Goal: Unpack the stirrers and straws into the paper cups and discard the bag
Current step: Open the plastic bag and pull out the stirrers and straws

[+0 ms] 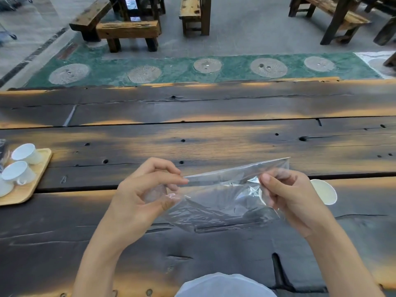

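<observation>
A clear plastic bag (216,202) is stretched between both hands just above the dark wooden table (192,136); it looks empty. My left hand (145,194) pinches its left end between thumb and fingers. My right hand (287,194) pinches the right end, fingers curled round the film. A white paper cup (325,191) lies on its side behind my right hand, partly hidden by it. No stirrers or straws show in view.
A wooden tray (32,183) at the left edge carries white ceramic cups (19,171). Something dark in plastic sits at the far left edge. Beyond the table lie a green floor strip and wooden benches (126,28).
</observation>
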